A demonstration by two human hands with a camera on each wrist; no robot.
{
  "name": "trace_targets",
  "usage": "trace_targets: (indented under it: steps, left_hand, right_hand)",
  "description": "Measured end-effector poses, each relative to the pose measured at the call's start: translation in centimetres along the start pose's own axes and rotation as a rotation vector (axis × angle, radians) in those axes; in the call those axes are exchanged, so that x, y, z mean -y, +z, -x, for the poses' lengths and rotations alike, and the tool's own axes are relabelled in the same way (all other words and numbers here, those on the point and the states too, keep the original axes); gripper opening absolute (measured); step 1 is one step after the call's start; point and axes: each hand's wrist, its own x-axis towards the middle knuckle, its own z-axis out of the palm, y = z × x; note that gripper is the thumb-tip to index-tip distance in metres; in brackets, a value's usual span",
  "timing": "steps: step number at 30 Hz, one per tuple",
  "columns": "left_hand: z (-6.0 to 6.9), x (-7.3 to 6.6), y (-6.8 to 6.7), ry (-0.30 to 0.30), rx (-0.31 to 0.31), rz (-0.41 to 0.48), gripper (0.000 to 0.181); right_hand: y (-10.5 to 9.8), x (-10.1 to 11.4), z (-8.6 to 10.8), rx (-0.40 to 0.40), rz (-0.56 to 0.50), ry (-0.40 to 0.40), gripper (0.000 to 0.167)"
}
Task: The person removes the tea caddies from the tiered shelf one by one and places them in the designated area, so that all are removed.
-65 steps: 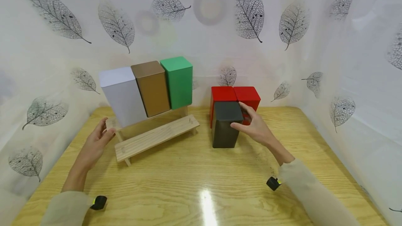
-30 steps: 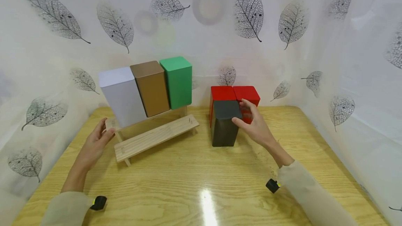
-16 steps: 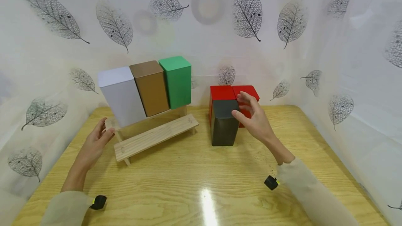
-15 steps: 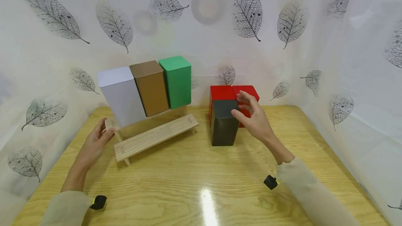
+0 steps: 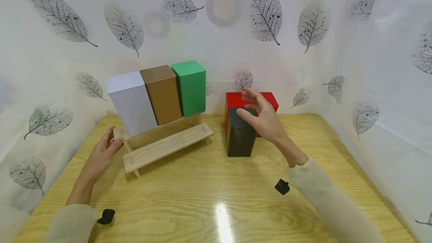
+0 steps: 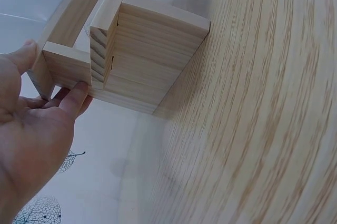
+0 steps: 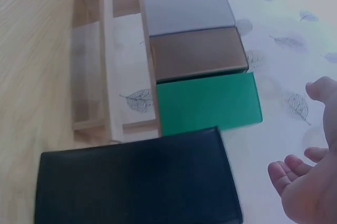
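In the head view my left hand holds the left end of a two-step wooden rack. The left wrist view has its thumb on one side of the upper step's end and its fingers underneath. A white box, a brown box and a green box stand side by side on the upper step. My right hand hovers over a black box on the table, fingers spread and holding nothing. The right wrist view shows a gap between that hand and the black box.
Two red boxes, one at left and one at right, stand behind the black box, partly hidden by it and my right hand. A white leaf-print sheet closes off the back and sides of the wooden table.
My right hand has let go of the black box's right side, spread its fingers, and moved up and left over the top. My left hand and the rack have stayed put.
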Motion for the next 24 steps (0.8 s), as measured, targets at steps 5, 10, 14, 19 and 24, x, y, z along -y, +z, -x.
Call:
trace_targets:
  steps: [5,10,14,19,24]
  left_hand:
    - [0.0,0.0,0.0,0.000,-0.002,0.001,0.078]
    - [0.0,0.1,0.0,-0.006,-0.007,-0.008,0.079]
    - [-0.1,0.1,0.1,-0.010,-0.001,-0.011,0.079]
    - [-0.1,-0.1,0.1,-0.005,-0.001,-0.012,0.079]
    - [0.0,0.0,0.1,-0.003,0.011,0.014,0.079]
  right_hand:
    - [1.0,1.7,-2.0,0.035,-0.015,-0.003,0.071]
    - [1.8,2.6,-3.9,0.064,-0.016,0.022,0.072]
    - [2.2,3.0,-5.5,0.089,-0.033,0.060,0.074]
    - [2.5,3.3,-7.4,0.135,-0.024,0.087,0.078]
    - [2.7,3.0,-9.3,0.177,-0.012,0.108,0.081]
